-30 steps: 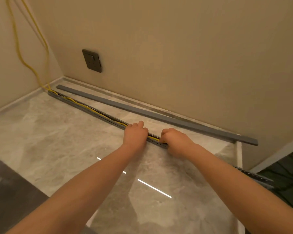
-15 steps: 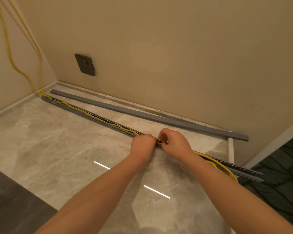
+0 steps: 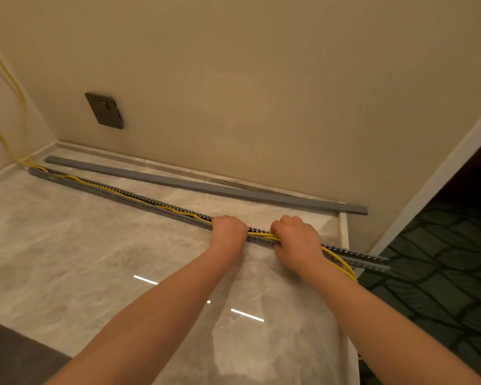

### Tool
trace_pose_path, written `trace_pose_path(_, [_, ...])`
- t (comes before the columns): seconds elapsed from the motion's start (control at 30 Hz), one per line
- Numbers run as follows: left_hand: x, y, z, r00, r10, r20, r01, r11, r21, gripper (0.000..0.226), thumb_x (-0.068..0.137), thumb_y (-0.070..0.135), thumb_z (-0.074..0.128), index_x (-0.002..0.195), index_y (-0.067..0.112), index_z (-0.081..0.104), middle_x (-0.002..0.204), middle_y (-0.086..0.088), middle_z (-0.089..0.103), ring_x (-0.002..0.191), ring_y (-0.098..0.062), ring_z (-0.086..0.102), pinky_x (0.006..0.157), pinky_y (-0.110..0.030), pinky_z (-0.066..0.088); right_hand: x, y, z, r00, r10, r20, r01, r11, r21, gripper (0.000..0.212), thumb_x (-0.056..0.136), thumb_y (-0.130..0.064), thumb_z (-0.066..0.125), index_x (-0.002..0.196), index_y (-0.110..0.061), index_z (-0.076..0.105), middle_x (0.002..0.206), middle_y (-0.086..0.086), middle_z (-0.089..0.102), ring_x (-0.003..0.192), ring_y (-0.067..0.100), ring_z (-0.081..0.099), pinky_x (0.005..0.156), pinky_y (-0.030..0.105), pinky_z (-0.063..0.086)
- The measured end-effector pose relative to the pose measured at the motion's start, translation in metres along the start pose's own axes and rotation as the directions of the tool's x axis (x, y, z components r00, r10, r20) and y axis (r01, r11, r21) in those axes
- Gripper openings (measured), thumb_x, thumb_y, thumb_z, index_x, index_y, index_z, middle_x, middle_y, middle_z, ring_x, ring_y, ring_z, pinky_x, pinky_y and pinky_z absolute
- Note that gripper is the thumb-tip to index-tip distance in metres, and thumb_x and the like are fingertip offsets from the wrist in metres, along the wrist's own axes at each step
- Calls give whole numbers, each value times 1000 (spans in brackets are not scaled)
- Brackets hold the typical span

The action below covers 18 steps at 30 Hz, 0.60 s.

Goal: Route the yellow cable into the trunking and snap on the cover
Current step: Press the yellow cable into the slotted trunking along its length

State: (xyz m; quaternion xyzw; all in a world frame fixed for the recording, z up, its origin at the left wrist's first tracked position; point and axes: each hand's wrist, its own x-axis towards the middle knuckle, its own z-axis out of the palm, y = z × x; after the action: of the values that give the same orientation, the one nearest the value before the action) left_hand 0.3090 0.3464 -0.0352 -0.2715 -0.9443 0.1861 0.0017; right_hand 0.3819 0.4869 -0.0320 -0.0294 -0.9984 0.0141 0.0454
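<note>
A polished marble-look floor (image 3: 75, 245) is meeting a beige wall (image 3: 261, 93) carrying a dark socket plate (image 3: 104, 110); darker patterned flooring (image 3: 442, 287) is lying to the right. No writing is showing legibly. The slotted grey trunking (image 3: 139, 200) is lying on the floor, the yellow cable (image 3: 167, 208) running inside it and spilling out past the right hand (image 3: 296, 243). Both it and the left hand (image 3: 228, 232) are curling closed on cable and trunking, fingertips hidden. The cover (image 3: 206, 187) is lying loose beside the wall
</note>
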Motion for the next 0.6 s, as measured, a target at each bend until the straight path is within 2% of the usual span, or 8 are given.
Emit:
trace_pose_path(0.13, [5, 4, -5, 999, -5, 46, 4, 1000, 25, 22, 91, 10, 52, 105, 20, 65, 103, 2, 67, 95, -21, 64, 71, -30, 37, -2, 10, -6, 993, 80, 86, -85, 995, 60, 17, 85, -25, 62, 98, -17, 54, 98, 5, 58, 88, 26, 54, 64, 35, 43])
trace_pose_path(0.27, [8, 7, -8, 997, -1, 73, -1, 1000, 19, 26, 91, 5, 50, 106, 20, 66, 102, 2, 67, 95, -21, 64, 71, -30, 36, 4, 12, -14, 978, 102, 179, -130, 980, 149, 15, 87, -19, 60, 101, -16, 54, 102, 6, 58, 87, 27, 55, 65, 34, 43])
trace_pose_path(0.4, [7, 6, -7, 998, -7, 66, 5, 1000, 27, 25, 91, 6, 51, 103, 22, 66, 84, 2, 57, 88, -21, 63, 68, -29, 35, 9, 20, -23, 983, 92, 158, -139, 940, 313, 12, 87, -18, 62, 98, -21, 59, 102, 2, 59, 86, 22, 56, 68, 34, 48])
trace_pose_path(0.5, [7, 6, -7, 998, -4, 61, 1, 999, 35, 25, 92, 6, 49, 103, 21, 66, 98, 2, 67, 91, -21, 64, 67, -29, 36, 10, 25, -28, 981, 48, 190, -123, 906, 405, 15, 88, -17, 62, 102, -20, 65, 100, 1, 63, 84, 17, 56, 68, 31, 47])
trace_pose_path(0.6, [7, 6, -6, 999, 4, 44, -6, 999, 36, 25, 92, 6, 49, 103, 20, 66, 102, 3, 67, 94, -21, 65, 67, -28, 36, 13, 23, -28, 979, 12, 204, -91, 921, 380, 19, 88, -14, 59, 104, -19, 69, 100, 2, 64, 84, 18, 55, 68, 30, 45])
